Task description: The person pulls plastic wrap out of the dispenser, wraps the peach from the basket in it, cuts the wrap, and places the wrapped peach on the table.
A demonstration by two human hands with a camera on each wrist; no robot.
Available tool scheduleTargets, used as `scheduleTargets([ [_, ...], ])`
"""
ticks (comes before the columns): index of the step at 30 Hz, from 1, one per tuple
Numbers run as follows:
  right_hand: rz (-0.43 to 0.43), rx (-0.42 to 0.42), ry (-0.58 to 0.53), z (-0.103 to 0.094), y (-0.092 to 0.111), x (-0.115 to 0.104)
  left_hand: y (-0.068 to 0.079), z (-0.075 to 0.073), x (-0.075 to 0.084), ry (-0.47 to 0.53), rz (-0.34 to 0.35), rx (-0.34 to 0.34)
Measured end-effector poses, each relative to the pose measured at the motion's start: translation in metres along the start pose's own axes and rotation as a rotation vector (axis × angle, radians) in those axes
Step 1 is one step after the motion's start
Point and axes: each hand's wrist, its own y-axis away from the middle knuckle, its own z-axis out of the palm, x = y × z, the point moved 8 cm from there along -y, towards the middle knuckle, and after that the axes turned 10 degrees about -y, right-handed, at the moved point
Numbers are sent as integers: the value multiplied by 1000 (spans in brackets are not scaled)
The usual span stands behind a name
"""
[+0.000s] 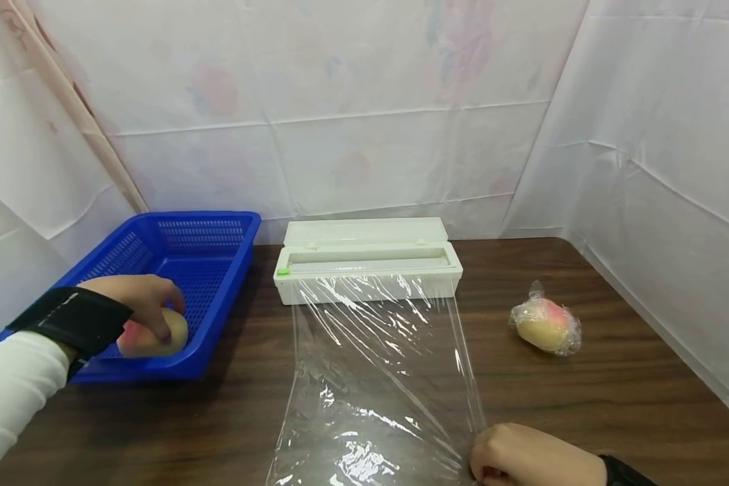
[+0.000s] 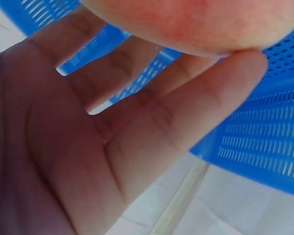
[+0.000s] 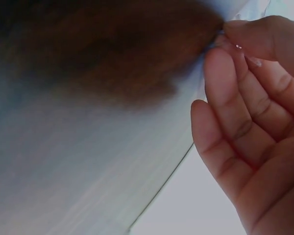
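- Head view: the left hand point(image 1: 142, 300) reaches into the blue basket point(image 1: 185, 370), its fingers bent over a yellow-and-pink fruit point(image 1: 138, 343) inside the near end; whether the fruit touches the basket's floor, I cannot tell
- Head view: the right hand point(image 1: 531, 453), at the lower edge, has its fingers curled in at the side of a sheet of clear film point(image 1: 376, 398), though their tips are hidden here
- Head view: this view alone shows the film running from the white dispenser point(image 1: 364, 248), lid raised, green piece point(image 1: 283, 271) at its left end, and the film-wrapped fruit point(image 1: 545, 327) on the right of the brown desk point(image 1: 613, 398)
- Left wrist view: the palm side, hidden from above, comes into sight; the fingers are spread apart and partly bent, the thumb tip touching the fruit's underside, with a gap between fruit and palm; basket slots show behind
- Right wrist view: here the grip hidden in the head view is plain, thumb and forefinger closed together on a bit of film, the other fingers loosely bent; a dark brown patch point(image 3: 108, 58) beside them is too blurred to name
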Motion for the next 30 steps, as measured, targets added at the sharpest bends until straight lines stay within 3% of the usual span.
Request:
scheduleTargets([
  [7, -8, -28, 81, 0, 0, 2, 7, -15, 7, -31, 36, 28],
  [13, -29, -15, 66, 1, -1, 0, 16, -32, 9, -59, 47, 82],
  [25, -34, -22, 67, 2, -1, 1, 40, -67, 36, -217, 126, 307],
  [30, -24, -27, 53, 2, 0, 1, 49, -77, 55, -231, 157, 354],
])
